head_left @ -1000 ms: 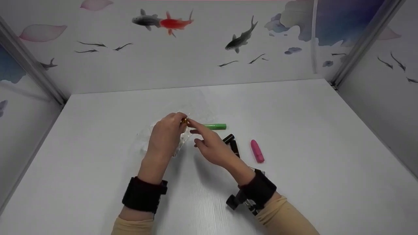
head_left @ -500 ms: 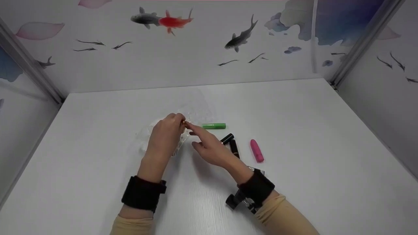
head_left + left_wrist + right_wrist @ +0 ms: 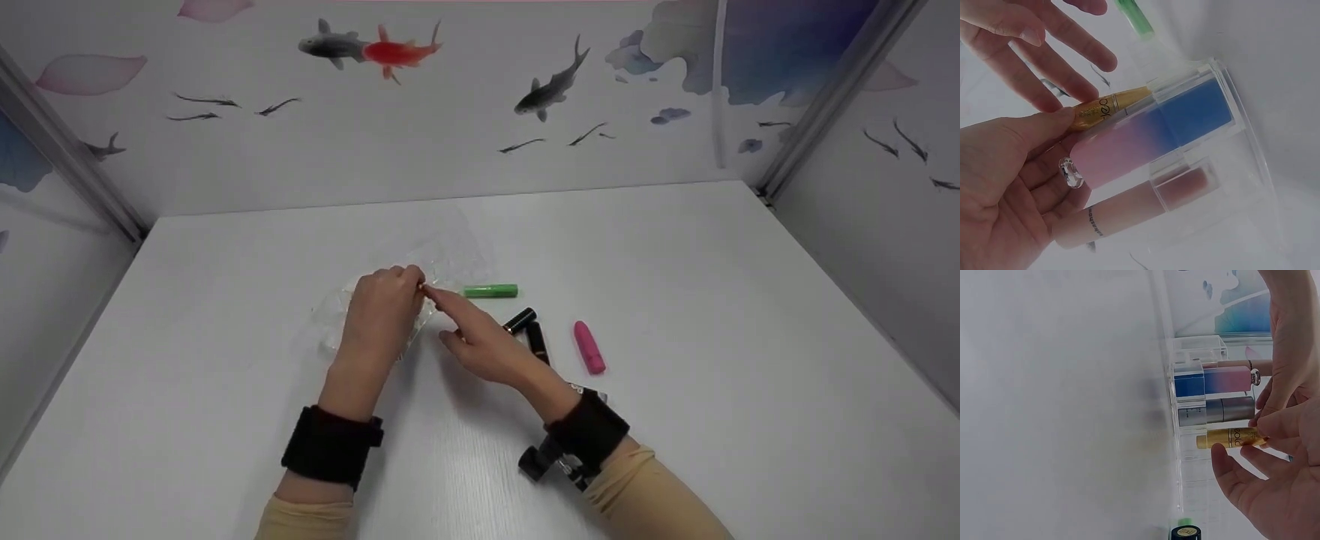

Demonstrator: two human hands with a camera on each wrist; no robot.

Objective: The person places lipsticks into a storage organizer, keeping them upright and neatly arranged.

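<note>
My left hand (image 3: pixel 382 311) pinches a gold lipstick tube (image 3: pixel 1234 437) at its top end, between thumb and fingers. The tube's lower end is right at the mouth of a compartment in a clear lipstick holder (image 3: pixel 1224 95). My right hand (image 3: pixel 484 337) reaches in from the right, index finger at the tube's top and the other fingers loosely spread beside it. Standing in the holder are a pink-and-blue tube (image 3: pixel 1129 140), a silver tube (image 3: pixel 1221 410) and a pale pink lip gloss tube (image 3: pixel 1117 214). In the head view the left hand hides most of the holder.
Right of the hands a green tube (image 3: pixel 491 290) lies on the white table (image 3: pixel 712 300). Nearby are two black tubes (image 3: pixel 537 343) and a pink tube (image 3: pixel 589 347). Thin clear plastic (image 3: pixel 457 247) spreads behind the hands. A small printed item (image 3: pixel 592 392) lies partly under the right wrist.
Both hands have sunk slightly toward the holder with the gold lipstick tube, which now shows less in the head view. My right index finger has stayed at its top.
</note>
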